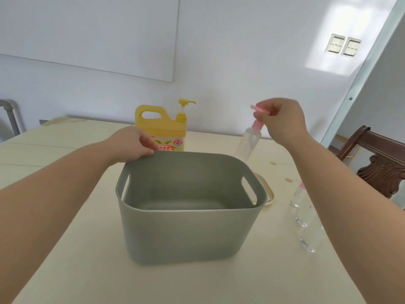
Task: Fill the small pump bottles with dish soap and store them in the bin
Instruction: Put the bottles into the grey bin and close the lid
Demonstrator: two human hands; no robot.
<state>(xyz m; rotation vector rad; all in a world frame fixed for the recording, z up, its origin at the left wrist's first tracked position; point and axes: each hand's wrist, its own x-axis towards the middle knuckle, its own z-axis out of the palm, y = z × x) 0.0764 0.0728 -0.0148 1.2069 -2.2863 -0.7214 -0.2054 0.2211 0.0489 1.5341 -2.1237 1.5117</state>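
Note:
A grey-green bin with two handle slots stands in the middle of the cream table; nothing shows inside it. My left hand grips its far left rim. My right hand pinches the pink pump top of a small clear pump bottle, which hangs tilted in the air above the bin's far right corner. Behind the bin stands a yellow dish soap jug with a pump. Three more clear small bottles stand in a row at the right, partly hidden by my right forearm.
A beige lid-like piece lies flat beside the bin's right side. A dark wooden chair stands off the table's right edge. A white wall rises behind the table, and a grey pipe shows at far left.

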